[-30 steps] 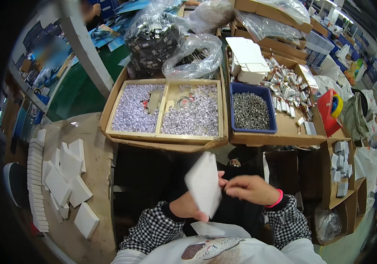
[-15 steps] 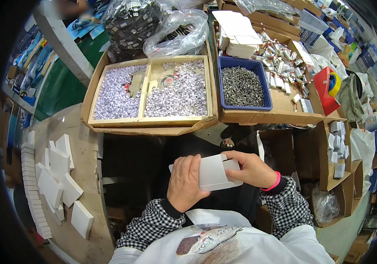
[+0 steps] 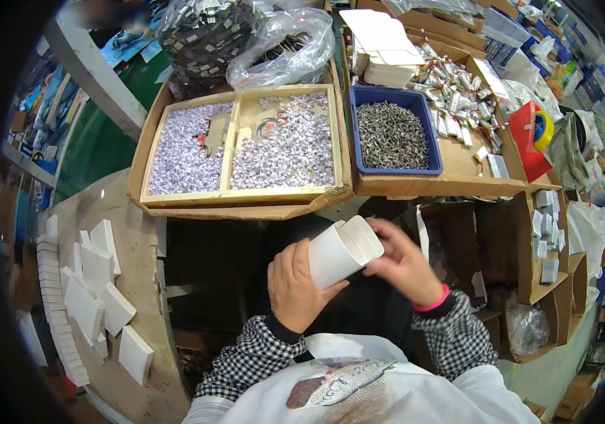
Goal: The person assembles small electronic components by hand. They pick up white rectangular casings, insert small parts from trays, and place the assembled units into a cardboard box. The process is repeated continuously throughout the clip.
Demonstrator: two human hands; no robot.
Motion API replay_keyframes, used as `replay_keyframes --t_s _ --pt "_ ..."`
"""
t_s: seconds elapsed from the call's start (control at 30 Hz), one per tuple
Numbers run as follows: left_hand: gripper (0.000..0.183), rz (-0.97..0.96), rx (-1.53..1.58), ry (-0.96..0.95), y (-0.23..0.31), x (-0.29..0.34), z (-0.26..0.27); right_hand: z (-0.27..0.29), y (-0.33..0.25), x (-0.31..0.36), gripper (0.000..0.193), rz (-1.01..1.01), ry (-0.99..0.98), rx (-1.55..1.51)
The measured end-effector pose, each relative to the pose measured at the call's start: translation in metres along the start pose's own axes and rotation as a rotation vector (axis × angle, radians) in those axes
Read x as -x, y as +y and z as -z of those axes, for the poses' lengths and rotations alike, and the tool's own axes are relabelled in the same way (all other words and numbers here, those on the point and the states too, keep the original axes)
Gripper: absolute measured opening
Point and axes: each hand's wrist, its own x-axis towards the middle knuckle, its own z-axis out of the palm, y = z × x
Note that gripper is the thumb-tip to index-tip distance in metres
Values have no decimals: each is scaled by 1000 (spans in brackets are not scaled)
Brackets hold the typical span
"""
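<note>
A small white cardboard box [image 3: 332, 260] is held tilted over my lap, its end flap bent up toward the right. My left hand [image 3: 292, 286] is closed around its left end, thumb along the lower edge. At the flap end, my right hand [image 3: 410, 267] has its index finger at the upper corner and its thumb at the lower corner. The right fingers are slightly blurred, and the inside of the box is hidden.
Flat white boxes [image 3: 99, 263] lie on the left table beside a curved row of others. Ahead stand a two-part wooden tray [image 3: 229, 141] of small pale pieces, a blue bin [image 3: 438, 172] of small metal parts and a red tape dispenser [image 3: 523, 141]. Small boxes [image 3: 548, 225] fill a right-hand carton.
The box has turned, bringing its flap end up and toward me. My right thumb has come out of the opening to its lower corner, and the flap now stands curved.
</note>
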Motion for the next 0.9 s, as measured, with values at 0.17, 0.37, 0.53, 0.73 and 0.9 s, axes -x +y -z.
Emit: replay_keyframes --t_s 0.17,0.37,0.53,0.73,0.9 --pt "92 -20 -97 73 5 3 -14 -40 38 10 52 -22 206 -8" --pt "94 -12 -44 63 10 12 -20 -25 39 0 49 -127 235 -70" --pt "43 292 872 -239 -1 27 -11 1 35 4 43 -66 85 87" --pt "47 428 1630 -519 -9 35 -24 -6 31 10 64 -87 126 67" --pt "56 268 1792 -592 -18 35 -51 -17 27 24 33 5 113 124"
